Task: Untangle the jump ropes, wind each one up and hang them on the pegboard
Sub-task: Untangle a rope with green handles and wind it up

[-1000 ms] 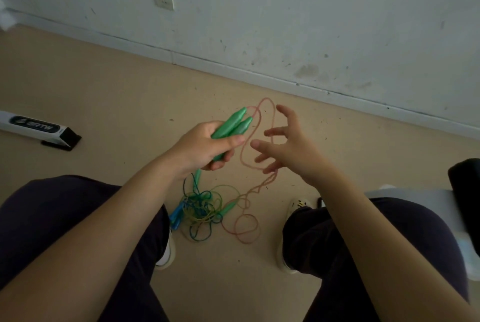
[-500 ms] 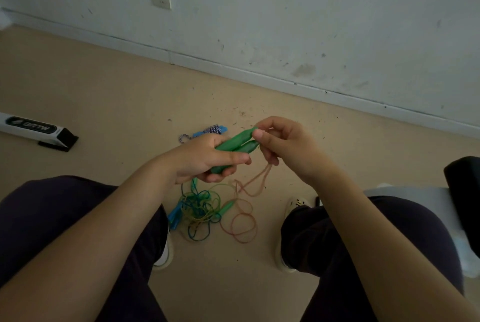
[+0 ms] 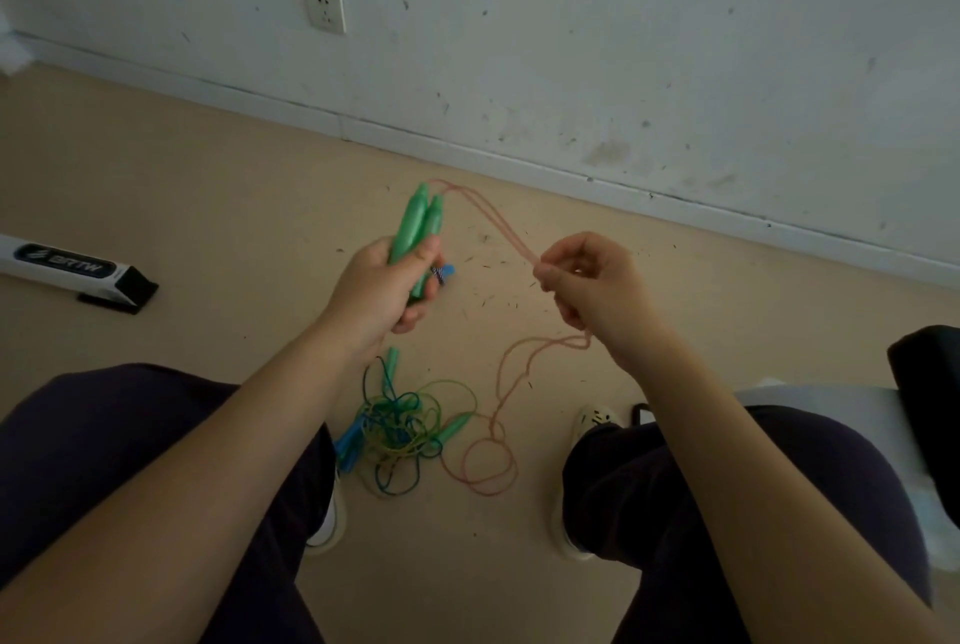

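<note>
While the two green handles of one jump rope stand side by side, tips pointing up and away toward the wall, the left hand grips their lower halves with its fingers curled round them. From the handle tips the pink cord runs as a doubled strand down and to the right into the right hand, whose thumb and fingers pinch it. Below that hand the cord hangs loose, bends toward the floor and ends in a few slack loops lying between the person's feet.

Just left of those loops, touching them, sits the tangle of other ropes: green, blue and yellowish cords knotted together, with a green handle at its right edge, another green handle poking up at the top and a blue handle on the left. A small blue and striped piece shows behind the left hand; what it belongs to I cannot tell.

Both forearms reach in from the bottom over dark trousers, with a light shoe beside the right knee. The beige floor is strewn with small dark specks ahead of the hands. A white box with a black end lies on the floor at the left. A wall socket is set in the scuffed white wall beyond.
</note>
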`<move>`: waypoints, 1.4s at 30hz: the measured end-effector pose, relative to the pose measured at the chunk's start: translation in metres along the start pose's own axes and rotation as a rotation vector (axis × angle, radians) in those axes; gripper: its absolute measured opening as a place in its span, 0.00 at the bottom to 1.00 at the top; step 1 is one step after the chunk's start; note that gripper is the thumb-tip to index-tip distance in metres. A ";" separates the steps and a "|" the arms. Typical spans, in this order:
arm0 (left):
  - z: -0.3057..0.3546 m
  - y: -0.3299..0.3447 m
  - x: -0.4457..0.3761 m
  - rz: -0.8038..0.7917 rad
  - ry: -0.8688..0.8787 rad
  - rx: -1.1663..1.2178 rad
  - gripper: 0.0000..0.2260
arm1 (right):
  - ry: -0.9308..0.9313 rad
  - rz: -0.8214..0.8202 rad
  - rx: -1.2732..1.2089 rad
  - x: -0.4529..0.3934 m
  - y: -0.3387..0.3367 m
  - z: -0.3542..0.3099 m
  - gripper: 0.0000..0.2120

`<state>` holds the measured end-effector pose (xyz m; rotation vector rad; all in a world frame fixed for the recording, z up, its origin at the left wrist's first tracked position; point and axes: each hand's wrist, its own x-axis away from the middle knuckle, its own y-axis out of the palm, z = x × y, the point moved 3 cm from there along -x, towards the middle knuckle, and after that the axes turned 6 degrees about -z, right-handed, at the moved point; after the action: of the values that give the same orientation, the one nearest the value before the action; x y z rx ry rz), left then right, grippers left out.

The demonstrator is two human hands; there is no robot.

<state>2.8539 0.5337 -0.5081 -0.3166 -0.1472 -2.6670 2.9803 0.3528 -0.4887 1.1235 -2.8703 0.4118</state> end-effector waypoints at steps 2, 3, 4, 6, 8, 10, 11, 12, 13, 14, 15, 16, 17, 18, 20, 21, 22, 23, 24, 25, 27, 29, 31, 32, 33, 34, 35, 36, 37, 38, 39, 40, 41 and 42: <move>-0.004 0.001 -0.001 -0.022 -0.051 -0.219 0.09 | 0.015 -0.106 0.164 0.002 0.009 0.001 0.05; -0.007 0.002 -0.001 -0.066 -0.083 -0.343 0.08 | 0.014 -0.167 0.233 0.003 0.014 0.002 0.04; -0.009 0.004 -0.001 -0.123 -0.110 -0.465 0.08 | 0.005 -0.222 0.285 0.005 0.019 0.003 0.03; -0.013 0.006 0.000 -0.262 -0.158 -0.660 0.12 | -0.019 -0.292 0.337 0.006 0.024 0.004 0.03; -0.015 0.009 0.003 -0.402 -0.207 -0.752 0.17 | -0.051 -0.309 0.306 0.007 0.025 0.001 0.04; -0.015 0.015 0.008 -0.535 -0.230 -0.777 0.19 | -0.094 -0.292 0.293 0.008 0.024 -0.003 0.03; -0.014 0.018 0.011 -0.589 -0.240 -0.763 0.20 | -0.108 -0.288 0.293 0.008 0.025 -0.004 0.03; -0.013 0.021 0.014 -0.626 -0.253 -0.733 0.22 | -0.118 -0.290 0.284 0.008 0.026 -0.005 0.03; -0.012 0.024 0.017 -0.642 -0.265 -0.704 0.25 | -0.126 -0.294 0.262 0.008 0.028 -0.004 0.03; -0.010 0.026 0.019 -0.645 -0.270 -0.687 0.28 | -0.134 -0.296 0.231 0.009 0.030 -0.004 0.04; -0.009 0.028 0.020 -0.640 -0.273 -0.673 0.30 | -0.137 -0.294 0.199 0.009 0.031 -0.002 0.05; -0.008 0.029 0.021 -0.634 -0.272 -0.654 0.29 | -0.135 -0.291 0.167 0.008 0.032 -0.001 0.07; -0.008 0.031 0.021 -0.628 -0.264 -0.631 0.26 | -0.126 -0.289 0.131 0.008 0.032 0.000 0.08; -0.007 0.031 0.021 -0.621 -0.248 -0.608 0.21 | -0.109 -0.291 0.091 0.008 0.032 0.000 0.08; -0.005 0.032 0.020 -0.606 -0.219 -0.556 0.14 | -0.063 -0.307 0.021 0.008 0.030 0.000 0.05; -0.004 0.031 0.019 -0.597 -0.210 -0.519 0.12 | -0.050 -0.314 0.009 0.007 0.029 0.001 0.05; -0.003 0.029 0.017 -0.582 -0.202 -0.480 0.11 | -0.045 -0.318 0.008 0.007 0.027 0.000 0.05; -0.001 0.027 0.016 -0.560 -0.193 -0.443 0.11 | -0.040 -0.321 0.004 0.007 0.026 0.000 0.06; 0.000 0.025 0.015 -0.540 -0.183 -0.405 0.10 | -0.034 -0.330 -0.008 0.007 0.026 0.000 0.05; 0.001 0.024 0.014 -0.528 -0.168 -0.364 0.10 | -0.028 -0.346 -0.024 0.007 0.025 0.000 0.05; 0.003 0.023 0.014 -0.516 -0.125 -0.276 0.12 | -0.020 -0.393 -0.074 0.008 0.024 0.001 0.06; 0.004 0.021 0.014 -0.473 -0.084 -0.200 0.13 | -0.020 -0.422 -0.128 0.009 0.023 0.001 0.08; 0.004 0.019 0.012 -0.411 -0.064 -0.160 0.13 | -0.041 -0.398 -0.153 0.009 0.023 0.000 0.10; 0.003 0.018 0.010 -0.394 -0.059 -0.159 0.14 | -0.055 -0.372 -0.156 0.009 0.023 -0.001 0.10; 0.002 0.018 0.010 -0.387 -0.060 -0.159 0.14 | -0.064 -0.343 -0.161 0.009 0.023 0.000 0.09; 0.001 0.019 0.009 -0.387 -0.064 -0.157 0.14 | -0.068 -0.318 -0.169 0.008 0.023 0.000 0.08; 0.000 0.020 0.009 -0.392 -0.073 -0.155 0.14 | -0.066 -0.296 -0.179 0.008 0.024 0.001 0.07; -0.001 0.021 0.010 -0.403 -0.086 -0.160 0.13 | -0.057 -0.276 -0.189 0.008 0.026 0.003 0.06; -0.002 0.023 0.010 -0.418 -0.103 -0.174 0.12 | -0.043 -0.258 -0.199 0.008 0.027 0.004 0.05; -0.002 0.025 0.011 -0.433 -0.121 -0.195 0.12 | -0.026 -0.244 -0.207 0.008 0.029 0.005 0.04; -0.004 0.027 0.011 -0.445 -0.139 -0.217 0.13 | -0.010 -0.233 -0.209 0.007 0.030 0.007 0.04; -0.006 0.028 0.012 -0.451 -0.153 -0.238 0.13 | 0.001 -0.223 -0.203 0.007 0.031 0.007 0.05; -0.007 0.029 0.012 -0.450 -0.162 -0.252 0.14 | 0.008 -0.215 -0.192 0.007 0.032 0.007 0.06; -0.007 0.030 0.013 -0.450 -0.163 -0.259 0.15 | 0.011 -0.208 -0.182 0.008 0.033 0.007 0.07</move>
<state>2.8542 0.5003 -0.5101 -0.6515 0.0907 -3.1085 2.9532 0.3690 -0.5021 1.3607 -2.6777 0.1441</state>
